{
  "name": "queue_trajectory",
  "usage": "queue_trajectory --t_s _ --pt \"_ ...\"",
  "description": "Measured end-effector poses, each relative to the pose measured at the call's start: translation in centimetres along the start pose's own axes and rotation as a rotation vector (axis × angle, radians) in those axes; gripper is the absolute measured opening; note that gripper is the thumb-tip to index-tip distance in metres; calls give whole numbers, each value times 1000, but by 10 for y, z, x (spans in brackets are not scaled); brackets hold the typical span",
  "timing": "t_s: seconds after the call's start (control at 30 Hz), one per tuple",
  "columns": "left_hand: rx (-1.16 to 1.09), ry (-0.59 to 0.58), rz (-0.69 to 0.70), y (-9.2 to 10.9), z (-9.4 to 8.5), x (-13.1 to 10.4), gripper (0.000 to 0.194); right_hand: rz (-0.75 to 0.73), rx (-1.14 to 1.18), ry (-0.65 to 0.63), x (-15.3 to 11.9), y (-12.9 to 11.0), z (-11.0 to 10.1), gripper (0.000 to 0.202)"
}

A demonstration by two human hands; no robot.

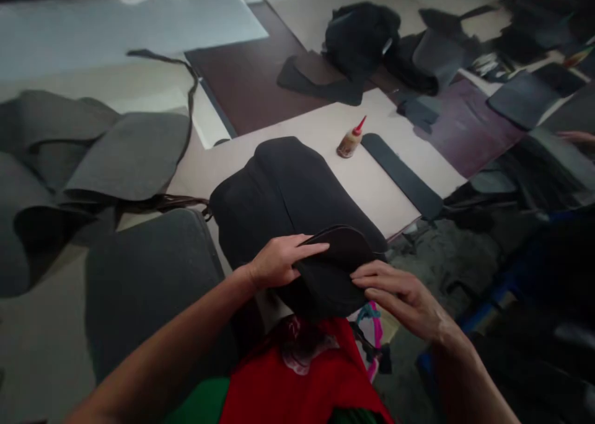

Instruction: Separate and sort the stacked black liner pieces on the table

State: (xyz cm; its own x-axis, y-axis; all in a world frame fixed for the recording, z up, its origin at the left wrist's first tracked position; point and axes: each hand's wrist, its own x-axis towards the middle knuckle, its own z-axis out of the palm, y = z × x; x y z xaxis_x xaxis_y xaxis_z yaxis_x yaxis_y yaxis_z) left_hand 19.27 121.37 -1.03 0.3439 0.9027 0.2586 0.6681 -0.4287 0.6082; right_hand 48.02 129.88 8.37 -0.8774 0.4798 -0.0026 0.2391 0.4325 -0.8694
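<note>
Curving between left hand and right hand is black material.

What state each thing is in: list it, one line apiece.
Black piece, bent, held.
Left hand, pinching it.
Right hand, against its edge.
Large black panel, spread out.
Small bottle, standing upright.
Dark strip, lying flat.
Grey pieces, overlapping, edges curled.
Black bundle, heaped.

Angling the bare left forearm and right forearm inward. Gripping with the left hand, stretching one finger toward the right hand; aiming the latter's lightly bent fingers back leftward, knuckles up.
</note>
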Motion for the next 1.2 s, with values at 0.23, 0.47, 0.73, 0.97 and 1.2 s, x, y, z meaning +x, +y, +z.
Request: queue_trajectory --t_s 0.23,0.47,0.73,0.97,1.2 --pt "-4 -2 -6 2 -1 1 77 -27 -79 -40 0 -6 1 25" --pt "-1 24 1 4 0 1 65 -121 -89 18 6 0 5 19" --pt "27 25 33 5 -2 1 55 67 248 -67 17 9 5 23" --pt "25 19 24 4 -1 1 58 242 360 -40 21 13 1 27" --pt "13 30 36 1 0 0 73 74 -177 288 25 12 4 21"
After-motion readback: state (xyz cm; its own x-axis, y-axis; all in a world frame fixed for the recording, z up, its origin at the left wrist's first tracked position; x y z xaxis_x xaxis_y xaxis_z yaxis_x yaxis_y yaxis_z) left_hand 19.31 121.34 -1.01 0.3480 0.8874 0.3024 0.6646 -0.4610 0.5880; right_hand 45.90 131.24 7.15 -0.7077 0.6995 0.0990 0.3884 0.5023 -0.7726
